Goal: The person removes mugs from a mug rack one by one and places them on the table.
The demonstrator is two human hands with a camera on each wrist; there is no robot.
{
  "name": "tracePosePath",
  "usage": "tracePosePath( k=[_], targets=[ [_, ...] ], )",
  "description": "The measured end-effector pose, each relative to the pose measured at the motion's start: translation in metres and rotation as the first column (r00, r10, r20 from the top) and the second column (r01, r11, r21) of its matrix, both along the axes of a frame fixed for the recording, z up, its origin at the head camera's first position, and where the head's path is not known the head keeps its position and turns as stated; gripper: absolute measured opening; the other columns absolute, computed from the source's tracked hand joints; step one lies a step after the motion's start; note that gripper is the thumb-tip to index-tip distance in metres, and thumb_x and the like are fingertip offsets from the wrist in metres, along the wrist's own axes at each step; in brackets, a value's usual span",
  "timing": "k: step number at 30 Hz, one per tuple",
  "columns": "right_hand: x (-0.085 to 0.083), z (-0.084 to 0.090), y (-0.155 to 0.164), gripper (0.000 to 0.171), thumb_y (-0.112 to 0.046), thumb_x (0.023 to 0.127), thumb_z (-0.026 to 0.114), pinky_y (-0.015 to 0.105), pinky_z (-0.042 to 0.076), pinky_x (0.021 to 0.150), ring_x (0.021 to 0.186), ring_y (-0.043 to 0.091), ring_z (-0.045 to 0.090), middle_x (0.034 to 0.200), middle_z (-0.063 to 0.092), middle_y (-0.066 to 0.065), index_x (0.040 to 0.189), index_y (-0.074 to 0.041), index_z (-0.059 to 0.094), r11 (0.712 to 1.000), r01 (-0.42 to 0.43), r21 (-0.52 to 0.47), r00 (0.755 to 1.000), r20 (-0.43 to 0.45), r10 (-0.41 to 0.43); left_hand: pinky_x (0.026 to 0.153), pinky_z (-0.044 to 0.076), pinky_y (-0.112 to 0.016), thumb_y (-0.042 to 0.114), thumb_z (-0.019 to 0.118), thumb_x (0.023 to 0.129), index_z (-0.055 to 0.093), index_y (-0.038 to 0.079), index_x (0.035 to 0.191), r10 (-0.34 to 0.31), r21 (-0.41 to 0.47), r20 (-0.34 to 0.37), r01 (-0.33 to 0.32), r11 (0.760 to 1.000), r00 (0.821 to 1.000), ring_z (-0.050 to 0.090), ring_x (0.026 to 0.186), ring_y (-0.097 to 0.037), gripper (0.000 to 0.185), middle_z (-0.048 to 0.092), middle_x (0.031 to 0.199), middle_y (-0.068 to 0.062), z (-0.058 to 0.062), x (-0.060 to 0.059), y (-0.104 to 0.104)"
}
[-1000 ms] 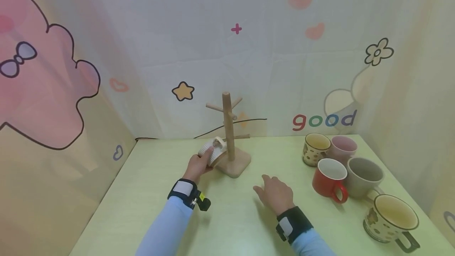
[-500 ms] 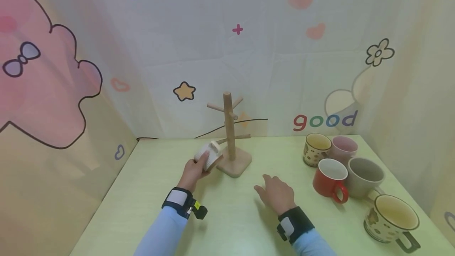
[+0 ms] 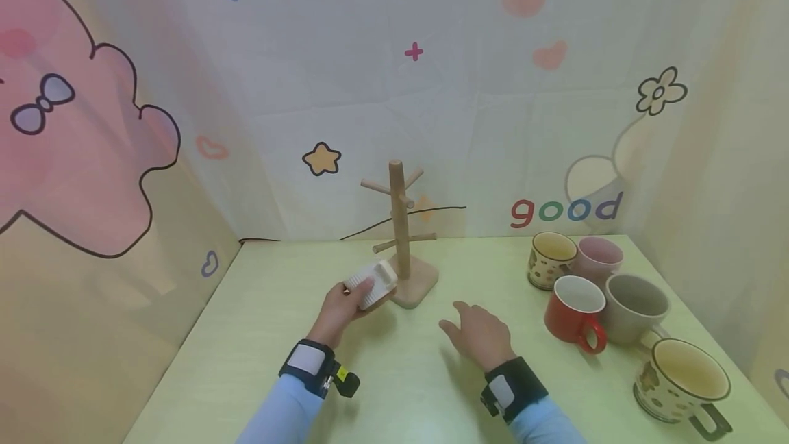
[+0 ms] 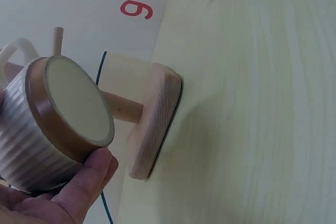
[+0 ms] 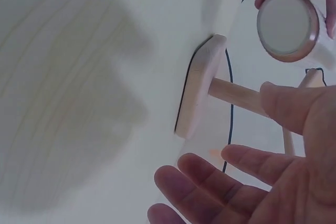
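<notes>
My left hand (image 3: 337,310) grips a white ribbed mug (image 3: 381,278), its thumb against the ribbed side. The mug is tilted over, with its handle on the upper side. In the left wrist view its pale bottom and brown band (image 4: 50,111) face the camera. Just behind and to the right of the mug stands a wooden mug tree (image 3: 400,225) with several bare pegs. My right hand (image 3: 481,336) hovers above the table to the right of the tree's base, holding nothing, its fingers loose and spread in the right wrist view.
On the right of the table stand a red mug (image 3: 566,314), a grey mug (image 3: 616,324), a pink cup (image 3: 594,259) and two spotted yellow mugs, one at the back (image 3: 544,269) and one in front (image 3: 662,392). A printed curtain (image 3: 481,142) hangs behind the table.
My left hand first drew the mug back from the lower left peg of the tree, then lowered it and moved it slightly right, turning it. My right hand has stayed almost still.
</notes>
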State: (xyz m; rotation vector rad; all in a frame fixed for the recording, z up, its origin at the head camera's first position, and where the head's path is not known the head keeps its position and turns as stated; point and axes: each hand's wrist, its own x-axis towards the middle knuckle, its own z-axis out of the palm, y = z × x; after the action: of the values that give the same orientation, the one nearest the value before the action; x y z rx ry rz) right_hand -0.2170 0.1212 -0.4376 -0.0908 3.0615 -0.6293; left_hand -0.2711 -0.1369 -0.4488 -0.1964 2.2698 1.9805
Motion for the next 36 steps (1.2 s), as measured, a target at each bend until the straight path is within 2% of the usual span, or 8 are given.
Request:
tracePosePath(
  k=[7,13,21,26,29,32,34,36],
  targets=[
    [0.001,0.005,-0.001,0.053,-0.038,0.093,0.066,0.056,0.052,0.083,0.11,0.039,0.062,0.12,0.066,0.021,0.131,-0.001,0.06,0.999,-0.035,-0.017,0.999,0.0,0.035,0.09,0.053,-0.042,0.043,0.068,0.093,0.041,-0.005,0.136,-0.069,-0.097,-0.077,0.061,0.993,0.995,0.058,0.111,-0.03,0.07,0.055,0.128,-0.021,0.001,0.003,0.012],
    [0.002,0.008,-0.002,0.055,-0.04,0.09,0.07,0.053,0.053,0.08,0.105,0.037,0.064,0.115,0.068,0.017,0.129,-0.002,0.061,0.998,-0.061,-0.024,0.998,-0.011,0.061,0.097,0.048,-0.049,0.043,0.072,0.09,0.038,-0.003,0.142,-0.116,-0.253,-0.189,0.066,0.965,0.975,0.056,0.118,-0.032,0.077,0.055,0.133,-0.02,0.0,0.002,0.023],
    [0.002,0.016,-0.002,0.06,-0.045,0.088,0.071,0.049,0.054,0.073,0.093,0.03,0.068,0.102,0.071,0.012,0.13,-0.003,0.061,0.996,-0.077,-0.047,0.997,0.021,0.078,0.1,0.045,-0.051,0.035,0.077,0.087,0.035,0.002,0.146,-0.233,-0.307,-0.322,0.131,0.943,0.918,0.054,0.122,-0.032,0.08,0.055,0.136,-0.017,-0.001,0.004,0.037],
    [0.003,0.017,-0.003,0.049,-0.039,0.092,0.067,0.041,0.052,0.063,0.079,0.023,0.066,0.091,0.07,0.007,0.125,-0.003,0.063,0.994,-0.088,-0.062,0.996,0.003,0.088,0.099,0.045,-0.051,0.031,0.081,0.084,0.037,0.006,0.146,-0.301,-0.358,-0.384,0.16,0.92,0.873,0.055,0.12,-0.03,0.08,0.056,0.133,-0.014,-0.005,0.005,0.045],
    [0.004,0.017,-0.004,0.034,-0.032,0.094,0.066,0.033,0.045,0.053,0.066,0.016,0.058,0.079,0.066,0.002,0.114,-0.004,0.067,0.991,-0.107,-0.083,0.994,-0.023,0.105,0.1,0.044,-0.049,0.029,0.082,0.083,0.039,0.009,0.144,-0.341,-0.389,-0.402,0.178,0.904,0.85,0.055,0.12,-0.028,0.077,0.056,0.132,-0.011,-0.008,0.005,0.05],
    [0.006,0.016,-0.005,0.021,-0.027,0.094,0.067,0.029,0.035,0.048,0.057,0.014,0.049,0.068,0.057,-0.001,0.094,-0.007,0.066,0.986,-0.13,-0.106,0.991,-0.045,0.126,0.102,0.044,-0.047,0.028,0.083,0.082,0.039,0.013,0.144,-0.375,-0.405,-0.399,0.206,0.891,0.837,0.054,0.122,-0.025,0.078,0.055,0.134,-0.007,-0.009,0.005,0.054],
    [0.006,0.015,-0.005,0.021,-0.026,0.094,0.067,0.028,0.032,0.048,0.055,0.014,0.046,0.065,0.051,-0.002,0.083,-0.009,0.061,0.983,-0.137,-0.124,0.99,-0.053,0.132,0.103,0.043,-0.047,0.028,0.084,0.081,0.039,0.014,0.144,-0.395,-0.415,-0.397,0.222,0.882,0.828,0.053,0.123,-0.024,0.079,0.054,0.135,-0.005,-0.01,0.005,0.057],
    [0.006,0.014,-0.006,0.023,-0.026,0.095,0.066,0.028,0.032,0.049,0.056,0.014,0.045,0.064,0.049,-0.002,0.08,-0.01,0.059,0.98,-0.139,-0.145,0.989,-0.064,0.131,0.104,0.043,-0.046,0.028,0.085,0.079,0.04,0.016,0.144,-0.414,-0.424,-0.391,0.238,0.874,0.822,0.052,0.124,-0.022,0.081,0.053,0.136,-0.003,-0.01,0.005,0.059]
  ],
)
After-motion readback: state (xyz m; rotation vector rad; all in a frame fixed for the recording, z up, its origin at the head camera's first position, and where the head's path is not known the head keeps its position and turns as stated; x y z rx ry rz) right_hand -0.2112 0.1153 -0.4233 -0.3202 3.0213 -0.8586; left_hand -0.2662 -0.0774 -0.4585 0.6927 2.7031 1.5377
